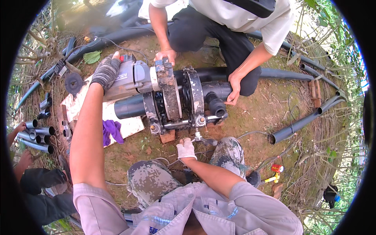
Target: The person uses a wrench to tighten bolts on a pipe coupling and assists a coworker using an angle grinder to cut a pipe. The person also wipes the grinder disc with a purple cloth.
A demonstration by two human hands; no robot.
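Observation:
My left hand (106, 73), in a dark grey fingerless glove, is wrapped over the rear of a grey electric pipe facing tool (126, 78). The tool's worn disc (170, 94) stands between two dirty metal ring clamps. A black pipe (130, 106) sits in the left clamp (149, 111); a black pipe fitting with a side branch (216, 105) sits in the right clamp (193, 94). Below the right clamp my right hand (185, 150), in a white glove, has its fingers curled at the left end of a metal lever handle (201, 140).
Opposite me a crouching person's hands (234, 88) touch the disc's top and the fitting. A purple cloth (112, 132) lies on a pale board (133, 124). Black pipes (293, 127) lie right, more pipes (39, 137) left beside another person. A yellow-handled hammer (275, 174) lies lower right.

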